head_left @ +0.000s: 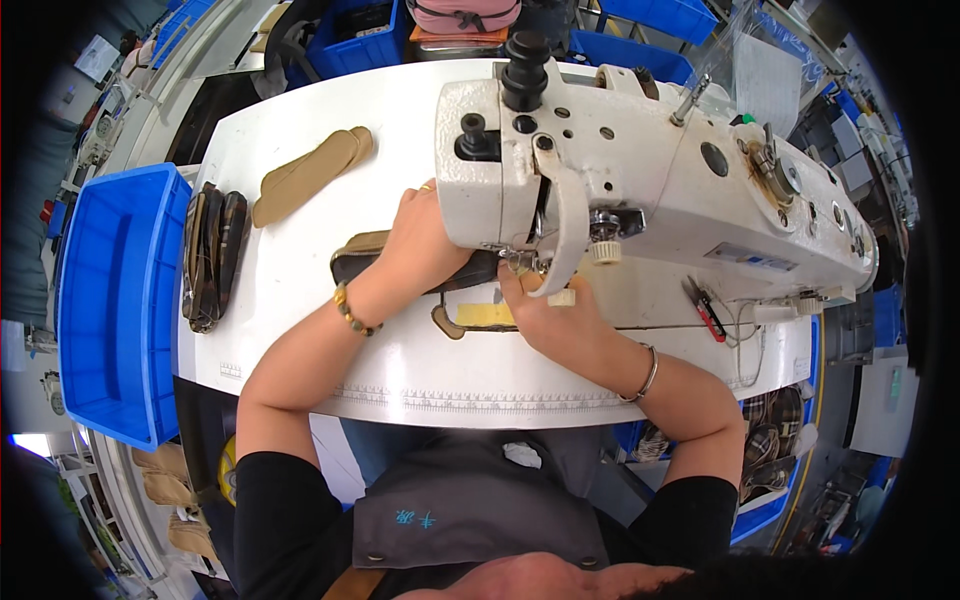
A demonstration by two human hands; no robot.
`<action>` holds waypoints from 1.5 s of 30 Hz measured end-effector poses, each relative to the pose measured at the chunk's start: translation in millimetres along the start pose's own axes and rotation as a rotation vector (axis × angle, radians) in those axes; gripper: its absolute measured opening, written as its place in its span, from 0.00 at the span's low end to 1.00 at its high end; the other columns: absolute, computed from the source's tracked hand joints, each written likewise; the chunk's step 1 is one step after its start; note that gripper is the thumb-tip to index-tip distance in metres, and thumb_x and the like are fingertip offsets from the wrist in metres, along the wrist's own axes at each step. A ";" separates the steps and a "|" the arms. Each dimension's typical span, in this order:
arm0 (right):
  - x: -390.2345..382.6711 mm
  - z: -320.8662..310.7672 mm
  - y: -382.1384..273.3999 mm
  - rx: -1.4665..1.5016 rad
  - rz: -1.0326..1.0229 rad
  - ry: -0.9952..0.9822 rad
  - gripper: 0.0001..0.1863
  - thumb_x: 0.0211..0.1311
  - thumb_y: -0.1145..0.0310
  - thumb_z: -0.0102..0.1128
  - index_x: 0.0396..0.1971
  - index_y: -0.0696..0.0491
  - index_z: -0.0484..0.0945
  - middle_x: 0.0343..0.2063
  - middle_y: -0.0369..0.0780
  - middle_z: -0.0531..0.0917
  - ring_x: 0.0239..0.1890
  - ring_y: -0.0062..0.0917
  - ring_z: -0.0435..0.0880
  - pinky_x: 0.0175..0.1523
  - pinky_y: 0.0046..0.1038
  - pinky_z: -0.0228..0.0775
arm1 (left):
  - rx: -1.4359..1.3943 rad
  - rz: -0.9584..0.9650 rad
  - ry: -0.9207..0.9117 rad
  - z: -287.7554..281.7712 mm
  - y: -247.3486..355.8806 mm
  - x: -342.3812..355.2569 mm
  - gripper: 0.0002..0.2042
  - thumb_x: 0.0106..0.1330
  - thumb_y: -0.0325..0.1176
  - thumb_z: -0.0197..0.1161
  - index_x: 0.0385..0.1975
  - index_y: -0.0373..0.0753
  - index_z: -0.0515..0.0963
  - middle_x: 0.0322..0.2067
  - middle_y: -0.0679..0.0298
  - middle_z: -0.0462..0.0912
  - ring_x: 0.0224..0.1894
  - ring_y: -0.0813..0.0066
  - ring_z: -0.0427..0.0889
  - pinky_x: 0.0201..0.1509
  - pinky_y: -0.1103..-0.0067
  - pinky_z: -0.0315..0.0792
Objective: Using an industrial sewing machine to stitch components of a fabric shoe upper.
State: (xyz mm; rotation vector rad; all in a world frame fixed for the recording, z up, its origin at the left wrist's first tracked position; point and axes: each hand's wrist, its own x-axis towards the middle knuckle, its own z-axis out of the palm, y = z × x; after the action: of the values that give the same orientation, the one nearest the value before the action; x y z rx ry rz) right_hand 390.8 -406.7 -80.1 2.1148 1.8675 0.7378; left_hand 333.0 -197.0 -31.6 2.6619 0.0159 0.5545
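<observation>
A dark shoe upper (357, 268) with a tan sole-shaped piece (362, 244) against it lies under the head of a white sewing machine (600, 190). My left hand (425, 245) is closed over the upper from above, its fingertips partly hidden behind the machine head. By the presser foot (520, 262), my right hand (560, 312) grips the near end of the same upper with thumb and finger; the machine's curved guard covers part of these fingers. A yellow strip (484, 315) sits on the machine bed just below the work.
Tan sole pieces (312, 178) lie at the table's far left. Folded plaid uppers (212, 255) stand near its left edge, beside a blue bin (120, 300). Red-handled thread snips (706, 310) rest right of my right hand. More plaid pieces (775, 430) fill a bin at lower right.
</observation>
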 end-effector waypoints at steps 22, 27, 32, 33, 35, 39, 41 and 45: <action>21.3 11.6 10.8 1.193 0.446 0.275 0.11 0.54 0.73 0.61 0.38 0.52 0.84 0.24 0.39 0.84 0.27 0.32 0.85 0.29 0.30 0.75 | -0.291 0.018 -0.161 -13.8 -1.0 -23.5 0.09 0.56 0.34 0.69 0.36 0.43 0.86 0.36 0.63 0.83 0.41 0.59 0.79 0.46 0.70 0.74; 27.3 -4.9 18.4 0.979 0.278 0.315 0.14 0.58 0.76 0.57 0.45 0.53 0.81 0.36 0.40 0.85 0.39 0.32 0.86 0.36 0.30 0.77 | -0.263 0.049 -0.203 -18.4 -2.5 -22.0 0.09 0.56 0.33 0.69 0.37 0.44 0.86 0.36 0.63 0.83 0.41 0.59 0.79 0.47 0.70 0.74; 23.5 -1.8 17.3 0.924 0.199 0.218 0.18 0.60 0.76 0.55 0.52 0.53 0.76 0.45 0.39 0.83 0.47 0.30 0.83 0.42 0.29 0.77 | -0.167 0.145 -0.222 -20.7 0.2 -21.1 0.10 0.54 0.33 0.70 0.37 0.45 0.87 0.37 0.65 0.84 0.43 0.63 0.80 0.47 0.71 0.75; 24.0 -1.9 19.4 0.809 0.164 0.136 0.15 0.61 0.73 0.56 0.48 0.52 0.78 0.41 0.40 0.84 0.44 0.31 0.84 0.41 0.29 0.77 | -0.101 0.196 -0.166 -18.1 -0.9 -22.1 0.10 0.53 0.33 0.70 0.37 0.46 0.87 0.38 0.66 0.84 0.42 0.64 0.81 0.45 0.72 0.76; 22.6 -1.4 21.0 0.698 0.139 0.045 0.12 0.62 0.71 0.57 0.45 0.51 0.80 0.38 0.40 0.85 0.40 0.32 0.85 0.40 0.30 0.77 | -0.046 0.250 -0.119 -16.1 0.4 -21.5 0.11 0.52 0.33 0.70 0.36 0.47 0.87 0.38 0.67 0.84 0.42 0.66 0.81 0.43 0.73 0.77; 21.4 1.0 23.2 1.120 0.376 0.189 0.07 0.60 0.66 0.61 0.30 0.53 0.83 0.23 0.43 0.83 0.26 0.36 0.84 0.30 0.34 0.74 | 0.046 0.223 -0.136 -20.2 3.3 -21.6 0.12 0.50 0.35 0.72 0.36 0.49 0.87 0.36 0.69 0.85 0.39 0.68 0.82 0.38 0.74 0.77; 22.5 -0.4 27.9 1.063 0.330 0.318 0.08 0.58 0.66 0.62 0.25 0.54 0.82 0.18 0.43 0.82 0.22 0.38 0.82 0.27 0.36 0.73 | 0.063 0.218 -0.138 -20.1 1.6 -21.5 0.13 0.49 0.36 0.73 0.36 0.50 0.87 0.35 0.69 0.85 0.39 0.68 0.83 0.37 0.74 0.77; 16.4 -10.2 33.1 1.044 0.326 0.306 0.01 0.55 0.73 0.64 0.27 0.52 0.83 0.27 0.43 0.83 0.30 0.35 0.83 0.34 0.34 0.74 | 0.054 0.228 -0.115 -18.6 -1.4 -23.6 0.13 0.49 0.35 0.73 0.36 0.49 0.87 0.33 0.68 0.85 0.37 0.67 0.83 0.36 0.74 0.77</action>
State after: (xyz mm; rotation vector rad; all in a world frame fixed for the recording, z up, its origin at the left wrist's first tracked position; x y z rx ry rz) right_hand 415.1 -397.8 -51.9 3.1124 2.4284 0.0821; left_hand 304.3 -190.6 -25.6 2.7623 -0.3130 0.4762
